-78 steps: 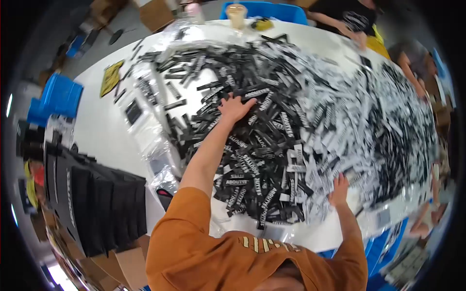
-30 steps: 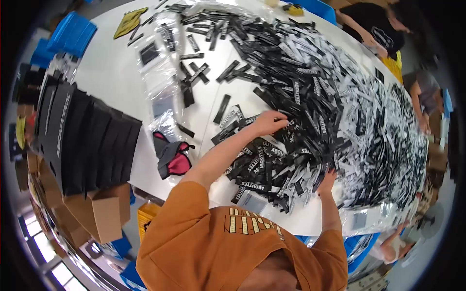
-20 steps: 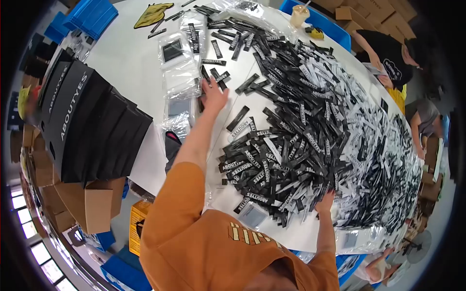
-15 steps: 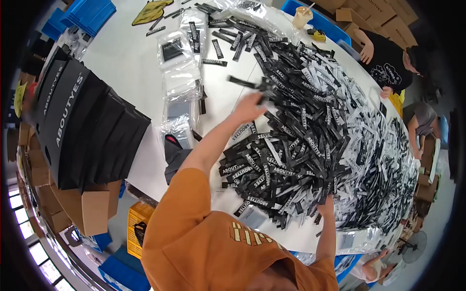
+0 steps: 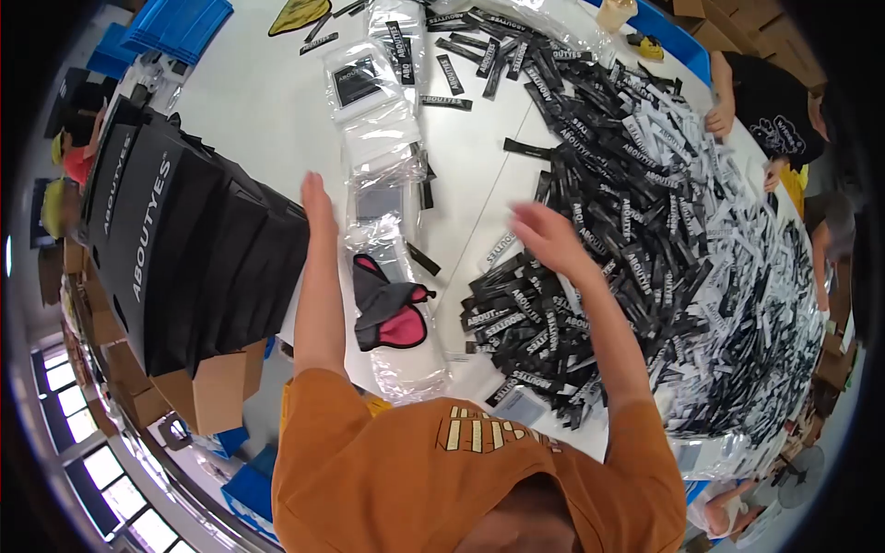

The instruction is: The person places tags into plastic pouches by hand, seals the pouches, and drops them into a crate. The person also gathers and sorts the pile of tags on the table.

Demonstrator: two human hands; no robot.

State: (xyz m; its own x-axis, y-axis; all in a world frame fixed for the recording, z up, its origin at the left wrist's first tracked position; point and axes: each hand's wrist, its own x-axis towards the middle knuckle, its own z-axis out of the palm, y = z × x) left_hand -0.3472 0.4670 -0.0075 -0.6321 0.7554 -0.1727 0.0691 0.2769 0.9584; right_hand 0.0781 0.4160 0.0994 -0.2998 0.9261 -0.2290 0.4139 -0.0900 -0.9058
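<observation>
My left hand (image 5: 318, 201) is raised over the white table (image 5: 267, 120), between a stack of black bags (image 5: 175, 249) lettered ABOUTYES and a row of clear plastic packets (image 5: 378, 143). Its fingers look extended, with nothing in them. Over the left edge of a large heap of black strips (image 5: 599, 212), my right hand (image 5: 548, 238) hovers, blurred, its fingers apart and holding nothing. White strips (image 5: 737, 276) continue the heap to the right. A grey and pink cloth item (image 5: 392, 309) lies on the packets between my forearms.
A cup (image 5: 615, 13) and a blue bin (image 5: 678, 37) are at the far edge. Co-workers' hands (image 5: 720, 120) are at the upper right. Cardboard boxes (image 5: 221, 392) stand below the bags. A yellow cloth (image 5: 300, 15) lies at the far left of the table.
My left hand has moved left, away from the strips, toward the black bags. My right hand has come up and left from the heap's near edge. The view has shifted, and the grey and pink item shows fully.
</observation>
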